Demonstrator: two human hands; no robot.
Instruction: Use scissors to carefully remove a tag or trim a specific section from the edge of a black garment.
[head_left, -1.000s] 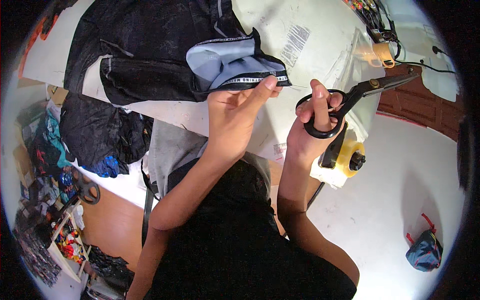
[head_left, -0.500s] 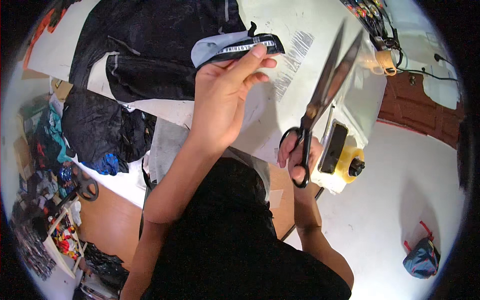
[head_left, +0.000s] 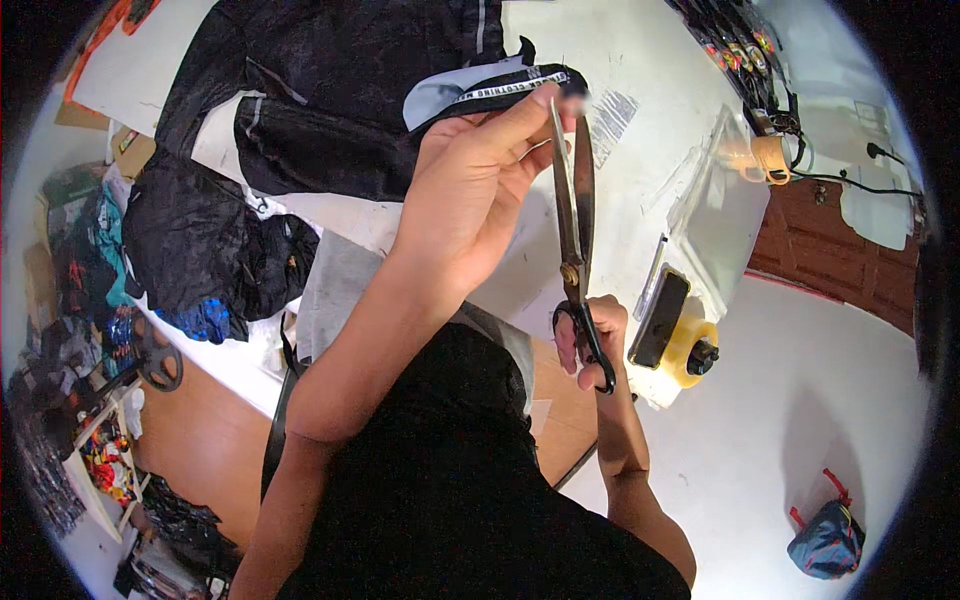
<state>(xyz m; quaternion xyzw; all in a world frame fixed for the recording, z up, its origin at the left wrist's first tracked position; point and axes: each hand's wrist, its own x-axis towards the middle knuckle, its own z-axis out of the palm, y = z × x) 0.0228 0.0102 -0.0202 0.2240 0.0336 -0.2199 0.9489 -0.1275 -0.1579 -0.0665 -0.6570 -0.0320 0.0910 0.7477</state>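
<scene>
My left hand [head_left: 480, 185] pinches a black and grey fabric piece [head_left: 430, 100] with a white printed band along it, held above the table. In my right hand [head_left: 595, 340] are large dark scissors [head_left: 574, 230], with fingers through the black handles. Their blades point up and stand slightly apart. The tips reach my left fingertips at the right end of the fabric; whether they touch the cloth is hard to make out. Behind the fabric, a black garment [head_left: 330, 140] lies spread over the table.
To the right on the white table [head_left: 530, 260] lie a dark phone [head_left: 660, 318], a yellow tape roll [head_left: 692, 350] and a clear plastic ruler-like piece [head_left: 705, 240]. An orange cup [head_left: 770, 160] sits at the far right edge. A dark bag [head_left: 828, 540] rests on the floor.
The scissors have moved left and their blades have come closer together, with the tips now at my left fingertips. My left hand with the fabric has shifted slightly right.
</scene>
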